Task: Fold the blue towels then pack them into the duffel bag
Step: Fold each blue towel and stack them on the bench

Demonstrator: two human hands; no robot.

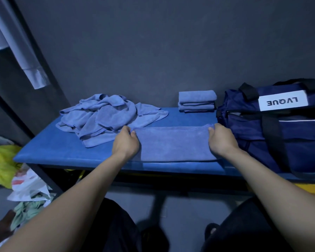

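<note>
— Towel (pixel 173 142) position?
— Flat on the blue worktop (pixel 62 150), between the loose pile (pixel 105 117) and the duffel bag (pixel 280 131).
— Fingers?
— Left hand (pixel 125 142) and right hand (pixel 221 138) each pinch one far corner.

Dim, cool blue-grey cast throughout; no light source in view. Soft shadow under the bench (pixel 62 151) and across the floor (pixel 171 206). Brightest areas: white label on the duffel bag (pixel 262 133) and pale cloth at upper left. Wide-angle distortion: forearms swell toward the bottom corners, vertical lines lean at the left edge. Slight softness at the edges; no glare.
</note>
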